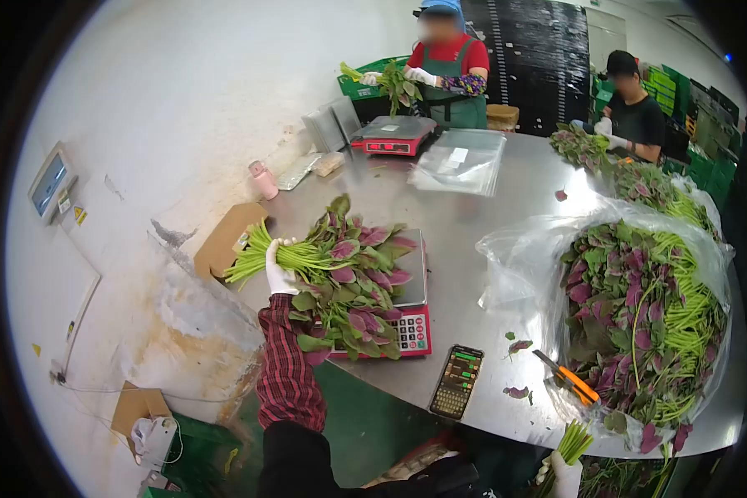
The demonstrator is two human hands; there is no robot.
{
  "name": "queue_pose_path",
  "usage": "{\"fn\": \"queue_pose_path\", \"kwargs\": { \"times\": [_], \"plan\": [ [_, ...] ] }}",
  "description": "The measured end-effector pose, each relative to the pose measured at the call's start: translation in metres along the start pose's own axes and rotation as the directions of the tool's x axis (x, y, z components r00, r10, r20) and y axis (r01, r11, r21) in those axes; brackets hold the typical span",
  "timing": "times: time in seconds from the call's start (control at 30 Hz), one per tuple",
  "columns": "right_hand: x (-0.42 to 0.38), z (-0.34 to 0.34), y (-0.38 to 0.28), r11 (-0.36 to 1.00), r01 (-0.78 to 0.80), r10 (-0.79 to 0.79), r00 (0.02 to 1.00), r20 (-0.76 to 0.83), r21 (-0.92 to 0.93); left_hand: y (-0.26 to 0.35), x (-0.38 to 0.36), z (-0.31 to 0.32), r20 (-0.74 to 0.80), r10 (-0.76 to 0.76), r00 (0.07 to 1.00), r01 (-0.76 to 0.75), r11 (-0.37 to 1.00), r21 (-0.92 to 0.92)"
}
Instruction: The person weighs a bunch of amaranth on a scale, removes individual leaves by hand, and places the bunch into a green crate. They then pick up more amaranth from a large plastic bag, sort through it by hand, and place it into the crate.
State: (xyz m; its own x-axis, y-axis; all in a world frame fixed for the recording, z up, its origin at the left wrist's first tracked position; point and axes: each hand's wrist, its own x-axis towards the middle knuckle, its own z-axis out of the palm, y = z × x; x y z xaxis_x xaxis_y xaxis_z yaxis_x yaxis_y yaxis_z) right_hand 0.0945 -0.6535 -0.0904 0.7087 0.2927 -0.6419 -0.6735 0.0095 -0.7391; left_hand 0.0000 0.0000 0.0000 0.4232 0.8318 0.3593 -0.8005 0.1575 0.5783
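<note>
My left hand [283, 267], in a white glove, is wrapped round the pale green stems of a big bunch of amaranth [350, 257]. Its green and purple leaves spread over a red scale [426, 319] and hide most of the pan. Down at the lower edge of the view, my gloved right hand [564, 477] grips a smaller bundle of green stems [573, 442]; its lower part is cut off by the frame. Close above that hand, a large heap of amaranth [631, 315] lies in a clear plastic bag [523, 249].
A phone [457, 382] and an orange-handled knife [577, 384] lie on the metal table [465, 266]. Farther back are plastic sleeves [461, 166], a second scale [394, 137] and a pink bottle [263, 180]. Two co-workers [456, 75] [639, 112] handle greens across the table.
</note>
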Motion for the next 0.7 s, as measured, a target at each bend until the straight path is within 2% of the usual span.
{"fn": "queue_pose_path", "kwargs": {
  "times": [0.07, 0.1, 0.17, 0.27, 0.37, 0.7],
  "plan": [
    [-0.021, 0.023, -0.016, 0.991, 0.122, -0.119, 0.992, -0.046, 0.050, 0.004, 0.003, -0.003, -0.050, 0.047, 0.998, -0.048, 0.999, -0.017],
    [-0.027, 0.012, -0.019, 0.995, 0.093, -0.091, 0.993, -0.078, 0.023, -0.010, -0.014, -0.013, -0.087, 0.012, 0.996, -0.014, 1.000, -0.018],
    [-0.022, 0.015, -0.022, 0.994, 0.109, -0.108, 0.991, -0.085, 0.005, -0.005, -0.012, -0.013, -0.112, 0.018, 0.994, -0.016, 1.000, 0.020],
    [-0.016, 0.027, -0.019, 0.996, 0.092, -0.092, 0.993, -0.074, 0.002, 0.007, -0.001, -0.020, -0.124, 0.020, 0.992, -0.023, 0.999, -0.026],
    [-0.014, 0.030, -0.019, 0.997, 0.074, -0.076, 0.995, -0.070, -0.023, 0.013, -0.013, 0.000, -0.167, 0.010, 0.986, -0.021, 0.998, -0.065],
    [-0.011, 0.034, -0.018, 0.994, 0.066, -0.070, 0.996, -0.046, -0.087, 0.024, -0.018, 0.005, -0.209, 0.005, 0.978, -0.022, 0.997, -0.076]
  ]
}}
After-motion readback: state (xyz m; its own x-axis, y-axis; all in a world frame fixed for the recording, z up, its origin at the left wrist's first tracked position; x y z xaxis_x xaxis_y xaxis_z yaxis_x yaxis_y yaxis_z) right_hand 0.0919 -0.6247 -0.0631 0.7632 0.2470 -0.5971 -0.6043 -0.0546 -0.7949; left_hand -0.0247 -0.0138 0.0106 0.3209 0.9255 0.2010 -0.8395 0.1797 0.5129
